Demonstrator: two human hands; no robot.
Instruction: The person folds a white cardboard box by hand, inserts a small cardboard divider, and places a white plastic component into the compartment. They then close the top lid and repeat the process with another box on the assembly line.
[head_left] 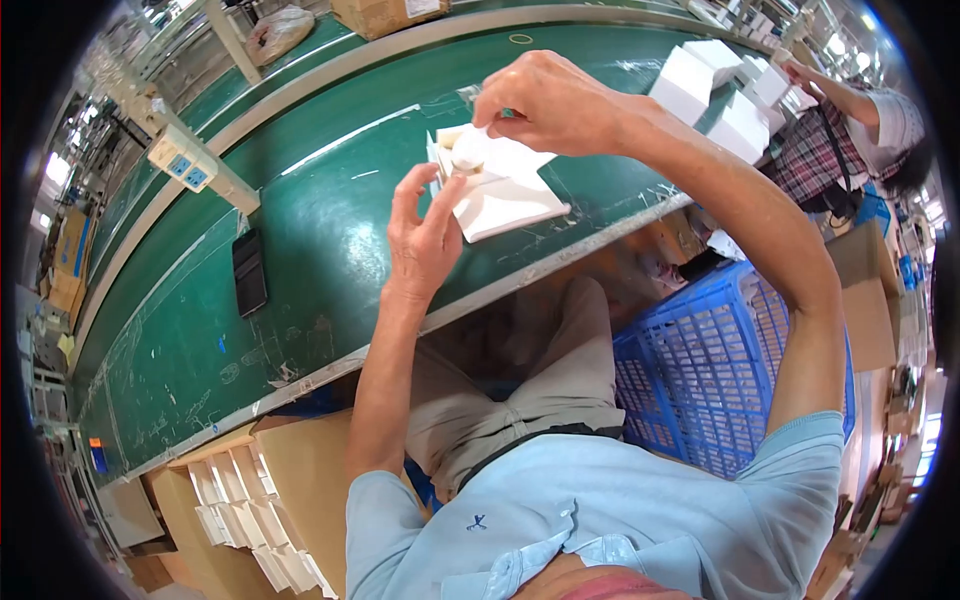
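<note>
On the green bench lies an opened white box [508, 208], its flap folded out toward the bench's near edge. A round whitish piece [470, 150] sits at the box's far left end; I cannot make out exactly what it is. My left hand [428, 235] grips the left side of the box, thumb and forefinger at its edge beside the round piece. Above the box's far end, my right hand [550, 105] is closed in a pinch with fingertips pointing down. What is between those fingertips is too small to name.
A black phone [250, 272] lies left on the bench, near a post with a socket strip [182, 158]. White boxes [712, 95] are piled at right, beside another person [840, 140]. Below stand a blue crate [690, 365] and a carton of white box pieces [245, 510].
</note>
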